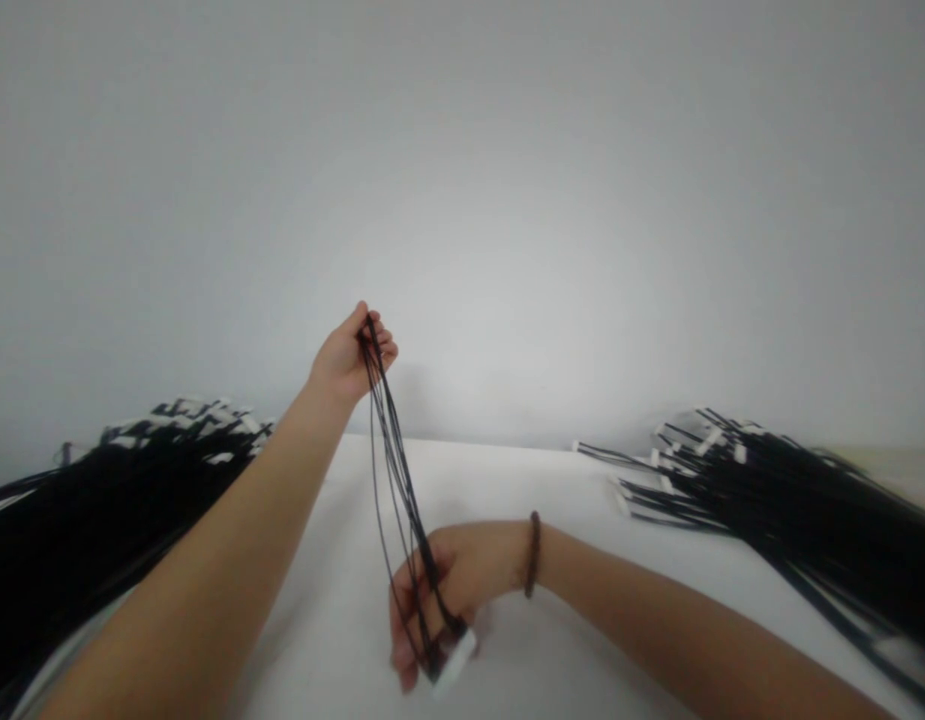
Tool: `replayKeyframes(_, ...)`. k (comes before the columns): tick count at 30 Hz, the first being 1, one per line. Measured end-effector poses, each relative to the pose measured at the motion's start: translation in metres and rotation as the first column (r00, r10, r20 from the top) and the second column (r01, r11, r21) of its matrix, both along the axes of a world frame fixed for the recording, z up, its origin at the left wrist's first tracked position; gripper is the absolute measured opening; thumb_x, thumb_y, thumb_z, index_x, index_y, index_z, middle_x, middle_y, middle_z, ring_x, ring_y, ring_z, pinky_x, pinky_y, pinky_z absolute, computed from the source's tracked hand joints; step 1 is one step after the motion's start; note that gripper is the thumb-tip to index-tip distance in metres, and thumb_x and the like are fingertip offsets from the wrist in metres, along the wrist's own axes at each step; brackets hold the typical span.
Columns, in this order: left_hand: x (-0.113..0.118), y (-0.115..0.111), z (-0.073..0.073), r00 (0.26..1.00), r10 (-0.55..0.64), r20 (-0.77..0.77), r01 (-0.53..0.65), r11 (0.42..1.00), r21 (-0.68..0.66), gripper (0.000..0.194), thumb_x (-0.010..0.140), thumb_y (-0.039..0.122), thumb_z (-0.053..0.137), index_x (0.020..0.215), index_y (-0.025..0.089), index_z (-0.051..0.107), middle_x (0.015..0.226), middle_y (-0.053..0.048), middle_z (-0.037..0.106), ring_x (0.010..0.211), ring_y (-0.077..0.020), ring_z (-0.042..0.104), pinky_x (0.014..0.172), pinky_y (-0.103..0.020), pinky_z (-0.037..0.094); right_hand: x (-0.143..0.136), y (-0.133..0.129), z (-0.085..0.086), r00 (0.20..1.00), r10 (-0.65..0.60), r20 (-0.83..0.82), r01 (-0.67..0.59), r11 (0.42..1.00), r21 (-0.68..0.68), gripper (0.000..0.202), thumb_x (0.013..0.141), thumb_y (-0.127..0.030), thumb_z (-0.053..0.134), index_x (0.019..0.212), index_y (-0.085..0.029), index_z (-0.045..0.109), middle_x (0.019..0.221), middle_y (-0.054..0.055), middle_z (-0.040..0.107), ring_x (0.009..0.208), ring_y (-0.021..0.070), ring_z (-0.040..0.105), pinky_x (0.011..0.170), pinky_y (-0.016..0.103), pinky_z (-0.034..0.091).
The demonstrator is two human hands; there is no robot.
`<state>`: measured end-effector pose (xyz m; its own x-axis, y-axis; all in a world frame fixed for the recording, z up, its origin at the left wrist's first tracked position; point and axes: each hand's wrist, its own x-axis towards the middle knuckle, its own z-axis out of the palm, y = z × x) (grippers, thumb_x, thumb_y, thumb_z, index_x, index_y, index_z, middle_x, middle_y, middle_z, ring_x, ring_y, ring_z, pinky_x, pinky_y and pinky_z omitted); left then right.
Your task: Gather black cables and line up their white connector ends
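A wire harness (402, 470) of several thin black wires stretches down from my left hand to a white connector (454, 662). My left hand (357, 350) is raised in front of the wall, its fingers closed on the upper end of the harness. Whatever sits at that upper end is hidden in the fist. Lower down, my right hand (439, 590) is loosely curled around the wires just above the connector. Its fingers are blurred, and the wires cross in front of them. The wires fan slightly apart between my hands.
A large pile of black harnesses (117, 500) with white connectors lies on the left. Another harness pile (792, 510) lies on the right, its connectors facing inward. Both rest on a white table (507, 490) against a pale wall (552, 250).
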<state>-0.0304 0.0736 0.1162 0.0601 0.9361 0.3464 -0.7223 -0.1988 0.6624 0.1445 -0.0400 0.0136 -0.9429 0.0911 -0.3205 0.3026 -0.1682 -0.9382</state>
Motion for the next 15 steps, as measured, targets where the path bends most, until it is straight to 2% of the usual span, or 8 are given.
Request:
replayKeyframes(4, -0.006, 0.001, 0.000, 0.999, 0.033, -0.031, -0.038, 0.986, -0.160, 0.022, 0.077, 0.025, 0.045, 0.058, 0.014, 0.045, 0.041, 0.004, 0.041, 0.034, -0.0051, 0.040, 0.035, -0.016, 0.034, -0.002, 0.002, 0.000, 0.996, -0.075, 0.050, 0.074, 0.997, 0.017, 0.024, 0.058, -0.029, 0.065, 0.071, -0.011, 0.055, 0.067, 0.000, 0.058, 0.058, 0.0080, 0.055, 0.042, 0.014, 0.041)
replayKeyframes(8, -0.006, 0.003, -0.003, 0.982, 0.145, -0.120, -0.179, 0.918, -0.353, 0.021, 0.076, 0.020, 0.043, 0.056, 0.015, 0.044, 0.039, 0.004, 0.039, 0.031, -0.0057, 0.039, 0.033, -0.017, 0.033, -0.003, 0.003, -0.001, 0.998, -0.061, 0.011, 0.062, 0.998, -0.013, 0.025, 0.055, -0.027, 0.066, 0.068, -0.010, 0.054, 0.065, 0.000, 0.057, 0.055, 0.0088, 0.055, 0.041, 0.016, 0.043)
replayKeyframes(12, -0.002, 0.005, -0.003, 0.948, 0.234, -0.214, -0.302, 0.870, -0.389, 0.020, 0.076, 0.018, 0.043, 0.056, 0.014, 0.044, 0.037, 0.004, 0.036, 0.029, -0.0054, 0.037, 0.032, -0.017, 0.032, -0.005, 0.006, -0.009, 0.998, -0.068, 0.017, 0.068, 0.996, -0.049, 0.029, 0.053, -0.028, 0.068, 0.070, -0.010, 0.054, 0.066, 0.001, 0.058, 0.056, 0.0095, 0.056, 0.043, 0.017, 0.045)
replayKeyframes(15, -0.001, -0.010, 0.014, 0.940, 0.267, -0.213, -0.330, 0.873, -0.360, 0.019, 0.076, 0.015, 0.042, 0.058, 0.014, 0.044, 0.038, 0.004, 0.038, 0.032, -0.0054, 0.038, 0.033, -0.017, 0.033, -0.009, 0.006, -0.014, 0.993, -0.115, -0.001, 0.115, 0.992, -0.042, 0.031, 0.053, -0.029, 0.069, 0.073, -0.011, 0.055, 0.068, 0.000, 0.058, 0.056, 0.0089, 0.055, 0.044, 0.017, 0.046)
